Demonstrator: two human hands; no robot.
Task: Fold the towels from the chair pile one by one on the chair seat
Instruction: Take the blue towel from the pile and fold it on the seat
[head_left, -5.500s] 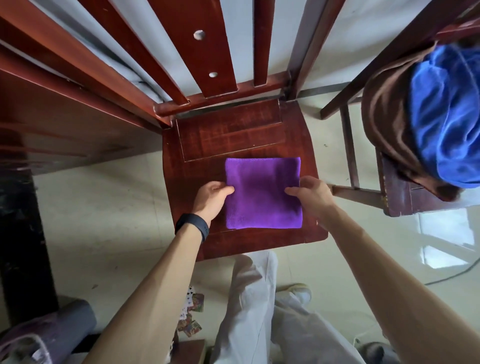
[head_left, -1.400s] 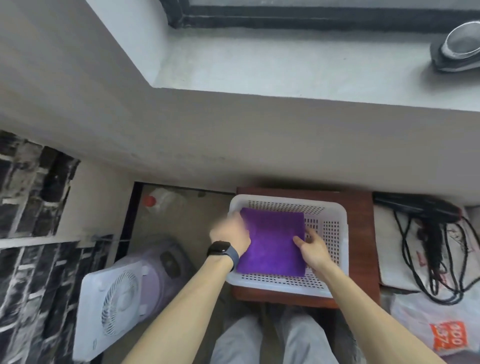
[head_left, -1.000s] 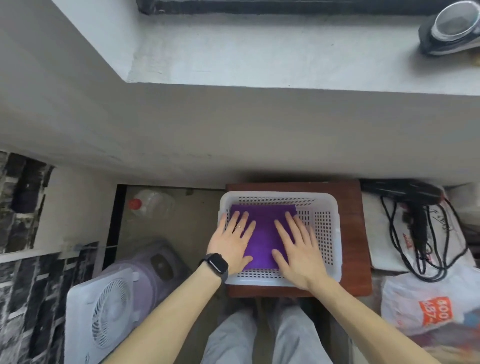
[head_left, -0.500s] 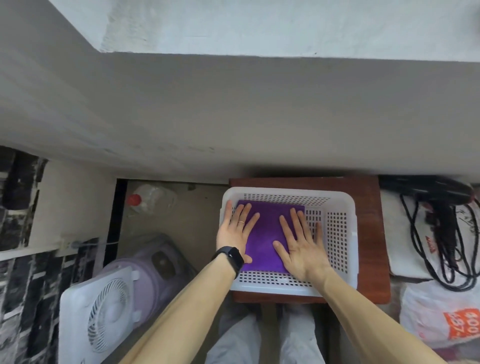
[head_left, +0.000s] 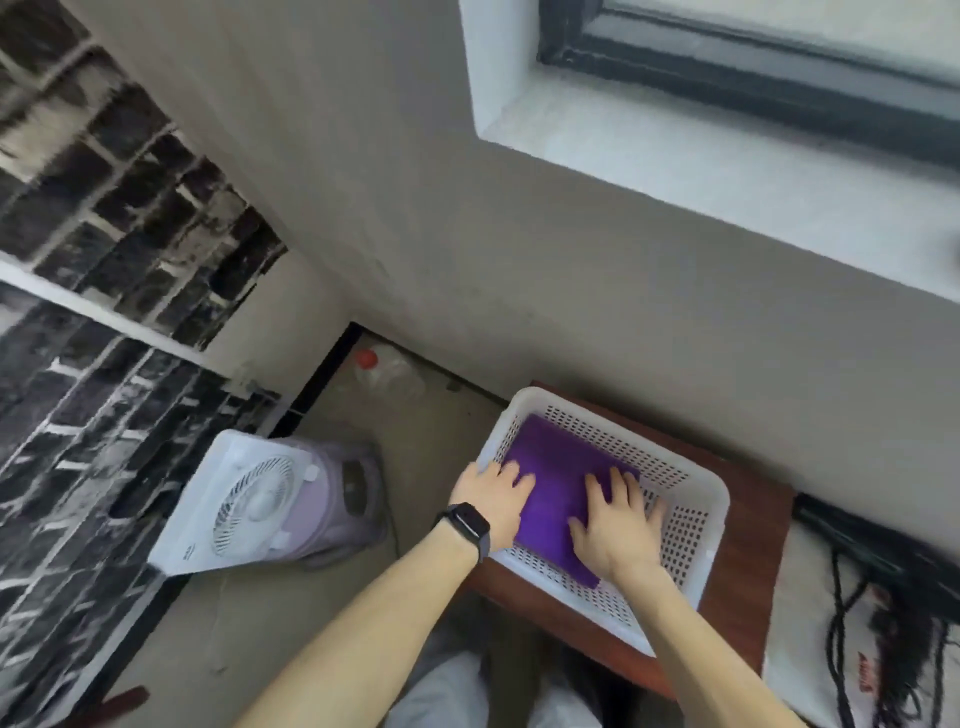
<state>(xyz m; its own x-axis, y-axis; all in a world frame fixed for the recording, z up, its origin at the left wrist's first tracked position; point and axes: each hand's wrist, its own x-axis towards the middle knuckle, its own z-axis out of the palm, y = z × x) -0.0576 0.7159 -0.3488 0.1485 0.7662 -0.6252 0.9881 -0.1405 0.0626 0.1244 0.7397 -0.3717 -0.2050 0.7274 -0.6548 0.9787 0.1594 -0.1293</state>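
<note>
Head view: the white basket (head_left: 712, 501) sits on a small wooden bench (head_left: 748, 571) pushed against the grey wall (head_left: 519, 249), so its far rim has no room behind it. The basket's right side shows bare perforated floor beside the towel. To the left the bench edge drops to the floor (head_left: 249, 634), where a box fan (head_left: 249, 501) stands near and a clear bottle (head_left: 387, 370) lies by the wall's foot. On the right, just beside the bench, dark cables (head_left: 857, 613) lie on a pale surface. A window sill (head_left: 701, 176) runs above, well apart from the hands.

Against the frame half a second ago, the view has swung and tilted: the basket now lies lower right and slanted, and the window and brick wall (head_left: 104, 218) have come into sight. Both hands have stayed on the towel, though the fingers now reach less far across it.

The folded purple towel (head_left: 558, 480) lies flat in the basket's left half, its left edge close to the left rim. The left grip (head_left: 496, 496), with a dark watch (head_left: 467, 525) on the wrist, is released, its fingers resting on the towel's left edge just inside the rim. The right grip (head_left: 615, 525) is also released, fingers spread and pressing flat on the towel's right part, partly over the bare basket floor.
</note>
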